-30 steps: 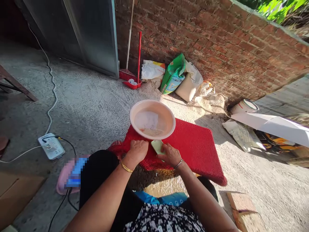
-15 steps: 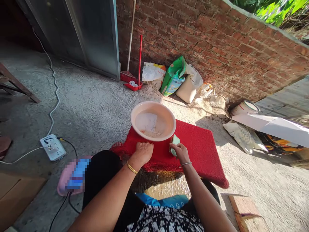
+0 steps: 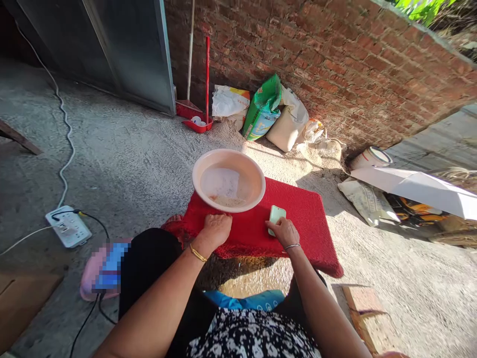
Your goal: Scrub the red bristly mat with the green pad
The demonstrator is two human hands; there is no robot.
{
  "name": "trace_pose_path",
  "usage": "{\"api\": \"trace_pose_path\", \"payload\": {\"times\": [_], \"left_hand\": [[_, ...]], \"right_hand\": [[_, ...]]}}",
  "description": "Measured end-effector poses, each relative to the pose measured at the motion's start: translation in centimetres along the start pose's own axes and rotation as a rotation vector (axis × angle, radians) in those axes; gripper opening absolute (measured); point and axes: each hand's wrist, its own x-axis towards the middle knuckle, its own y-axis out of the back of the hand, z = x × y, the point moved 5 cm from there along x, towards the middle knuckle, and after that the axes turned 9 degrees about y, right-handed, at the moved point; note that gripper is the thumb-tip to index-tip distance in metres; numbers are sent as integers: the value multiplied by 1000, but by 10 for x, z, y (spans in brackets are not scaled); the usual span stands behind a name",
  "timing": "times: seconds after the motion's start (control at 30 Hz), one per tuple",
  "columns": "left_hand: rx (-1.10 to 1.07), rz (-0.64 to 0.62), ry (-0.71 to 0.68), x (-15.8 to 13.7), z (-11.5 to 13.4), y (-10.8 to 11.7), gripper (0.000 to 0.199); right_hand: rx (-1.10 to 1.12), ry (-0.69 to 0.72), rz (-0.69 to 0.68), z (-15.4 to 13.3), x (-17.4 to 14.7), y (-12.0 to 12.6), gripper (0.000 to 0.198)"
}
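Observation:
A plush red mat (image 3: 298, 214) lies spread over a low surface in front of my knees. My left hand (image 3: 216, 229) is closed and pressed down on it, near the basin's front rim; its fingertips are hidden. In my right hand (image 3: 283, 230) is a light green scrub brush (image 3: 277, 214), gripped at its near end between thumb and fingers. The brush lies flat on the mat, with its pale back up and its bristles hidden. A pink basin (image 3: 257, 198) stands at the mat's far left part and holds water and some grainy sediment.
A white power strip (image 3: 69, 227) with cables lies on the floor at left, beside a pink object (image 3: 87, 278) partly blurred out. Several sacks (image 3: 263, 107) and a red dustpan (image 3: 199, 127) stand by the brick wall. Bricks (image 3: 368, 308) lie at lower right.
My right hand has shifted the scrub brush rightward over the mat, and its tilted back now faces up. My left hand stays on the mat. The whole view has shifted slightly.

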Motion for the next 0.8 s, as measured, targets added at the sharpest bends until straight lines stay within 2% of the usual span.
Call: {"api": "trace_pose_path", "payload": {"times": [0.17,0.23,0.27,0.3,0.37,0.53,0.6,0.63,0.7,0.8], "left_hand": [[-16,24,-11,-1,2,2,28],[-23,26,-15,-2,2,3,27],[-26,26,-11,-3,2,3,27],[-28,24,-6,-3,1,4,27],[-29,24,6,-2,-1,6,28],[-11,56,15,3,-5,9,31],[5,55,8,6,-7,8,33],[17,46,6,7,-8,7,33],[43,35,4,9,-8,5,34],[73,33,6,9,-5,4,35]], "right_hand": [[-95,-268,8,147,-3,31,48],[-127,-355,32,178,-12,42,47],[-133,-362,48,180,-18,44,46],[-130,-335,62,172,-24,44,45],[-103,-181,88,130,-38,36,43],[-40,407,48,-42,-87,-10,34],[-44,566,-4,-91,-98,-27,34],[-56,613,-24,-106,-99,-32,34],[-87,641,-44,-116,-97,-36,34],[-110,541,-33,-83,-88,-27,32]]}}
